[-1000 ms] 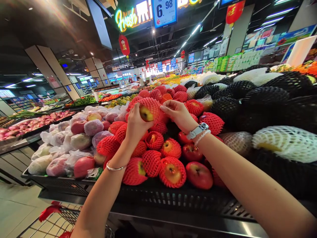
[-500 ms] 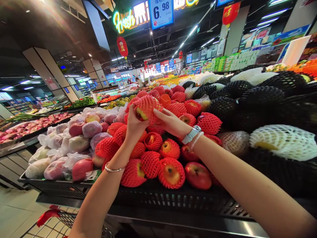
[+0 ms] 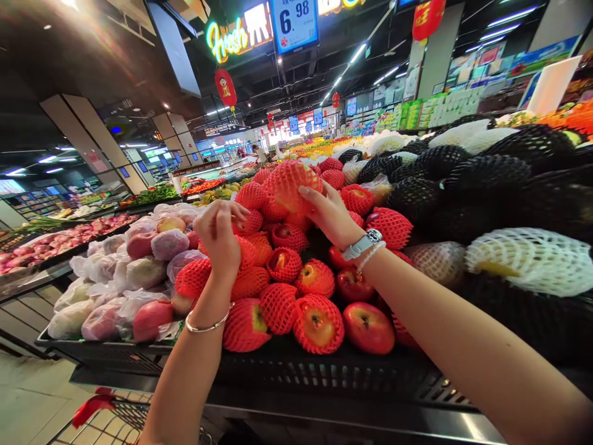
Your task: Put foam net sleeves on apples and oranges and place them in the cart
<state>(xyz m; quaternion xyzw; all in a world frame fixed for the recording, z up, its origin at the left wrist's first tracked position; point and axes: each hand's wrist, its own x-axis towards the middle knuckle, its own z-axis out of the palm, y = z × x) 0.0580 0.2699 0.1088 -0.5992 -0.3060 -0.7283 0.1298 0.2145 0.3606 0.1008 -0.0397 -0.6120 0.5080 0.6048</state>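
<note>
My right hand [image 3: 330, 215], with a watch and bracelet at the wrist, grips an apple in a red foam net [image 3: 293, 181] and holds it above the pile of netted red apples [image 3: 287, 290] on the black display stand [image 3: 324, 371]. My left hand [image 3: 220, 233], with a thin bangle at the wrist, hovers apart from that apple over the left side of the pile. Its fingers are loosely curled and hold nothing.
Apples in clear plastic bags [image 3: 139, 272] lie left of the pile. Fruit in black nets [image 3: 486, 179] and white nets [image 3: 528, 259] fills the right side. A trolley with red handles [image 3: 97, 411] stands at the bottom left. A price sign reading 6.98 [image 3: 294, 21] hangs overhead.
My left hand has let go of the netted apple and drawn back to the left. My right hand now holds that apple alone and has lifted it a little higher.
</note>
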